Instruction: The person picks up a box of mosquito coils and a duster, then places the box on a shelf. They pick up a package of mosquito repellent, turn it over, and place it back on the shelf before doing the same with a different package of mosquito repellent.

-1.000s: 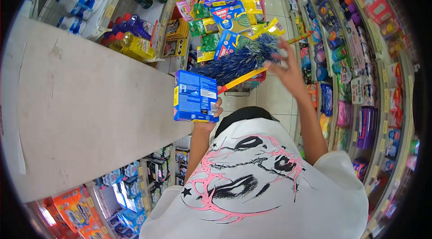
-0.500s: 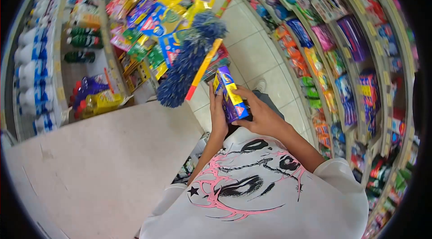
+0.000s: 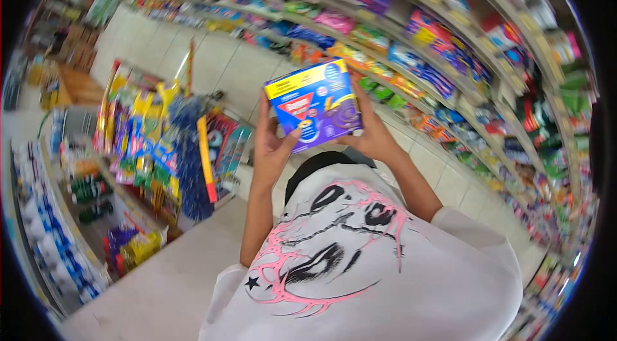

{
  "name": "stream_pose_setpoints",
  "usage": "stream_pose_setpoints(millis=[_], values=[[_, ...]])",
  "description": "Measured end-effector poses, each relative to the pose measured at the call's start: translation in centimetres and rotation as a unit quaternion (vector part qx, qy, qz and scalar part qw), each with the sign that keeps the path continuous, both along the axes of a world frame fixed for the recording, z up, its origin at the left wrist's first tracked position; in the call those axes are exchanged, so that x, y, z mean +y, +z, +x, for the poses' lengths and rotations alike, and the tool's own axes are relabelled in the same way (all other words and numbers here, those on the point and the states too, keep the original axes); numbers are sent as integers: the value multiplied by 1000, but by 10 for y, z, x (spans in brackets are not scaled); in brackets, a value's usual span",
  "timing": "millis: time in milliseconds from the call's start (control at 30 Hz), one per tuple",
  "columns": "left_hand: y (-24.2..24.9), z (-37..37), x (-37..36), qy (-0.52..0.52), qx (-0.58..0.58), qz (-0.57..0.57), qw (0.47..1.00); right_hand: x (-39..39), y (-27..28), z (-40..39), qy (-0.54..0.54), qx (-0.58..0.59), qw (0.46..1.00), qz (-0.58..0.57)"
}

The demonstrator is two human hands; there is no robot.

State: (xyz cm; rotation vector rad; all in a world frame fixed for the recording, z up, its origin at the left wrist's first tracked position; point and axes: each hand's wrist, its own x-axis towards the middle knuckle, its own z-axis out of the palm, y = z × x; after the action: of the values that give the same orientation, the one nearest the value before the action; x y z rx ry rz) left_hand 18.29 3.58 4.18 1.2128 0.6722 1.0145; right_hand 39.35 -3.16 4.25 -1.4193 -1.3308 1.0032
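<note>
In front of my chest I hold a purple and blue box (image 3: 315,106), its broad printed face turned up to me. It has a yellow band along the top, a red triangular logo and a dark spiral picture, like a mosquito coil box. My left hand (image 3: 270,145) grips its left side, thumb across the lower front. On the other side, my right hand (image 3: 371,132) holds the right edge, with most fingers hidden behind the box.
A blue shaggy duster head (image 3: 189,154) with an orange strip stands left, beside a heap of colourful packets (image 3: 144,142). A pale counter (image 3: 173,270) lies at lower left. Packed shelves (image 3: 411,77) curve along the far and right side, over a tiled floor (image 3: 218,74).
The box has been raised and turned, from showing a narrow side to showing its broad face. My hands have spread to its two sides. The view has swung to the right.
</note>
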Motion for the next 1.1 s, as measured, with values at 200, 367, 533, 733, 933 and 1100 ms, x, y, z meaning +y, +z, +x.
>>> stream_pose_setpoints(millis=[200,367,533,733,933,1100], values=[[9,72,-12,-32,26,13,999,-39,9,60,-54,6,999,-5],[-17,143,-24,-47,24,-52,997,-67,-27,116,-118,50,992,14],[-37,229,-32,-151,36,-94,983,-104,-43,174,-194,255,947,15],[-42,338,-27,-292,85,-132,943,-137,-49,265,-318,128,939,-19],[-58,389,-4,-355,80,-151,919,-115,-63,360,-357,149,922,28],[-129,380,73,-108,172,146,968,-77,-73,404,-368,27,930,0]])
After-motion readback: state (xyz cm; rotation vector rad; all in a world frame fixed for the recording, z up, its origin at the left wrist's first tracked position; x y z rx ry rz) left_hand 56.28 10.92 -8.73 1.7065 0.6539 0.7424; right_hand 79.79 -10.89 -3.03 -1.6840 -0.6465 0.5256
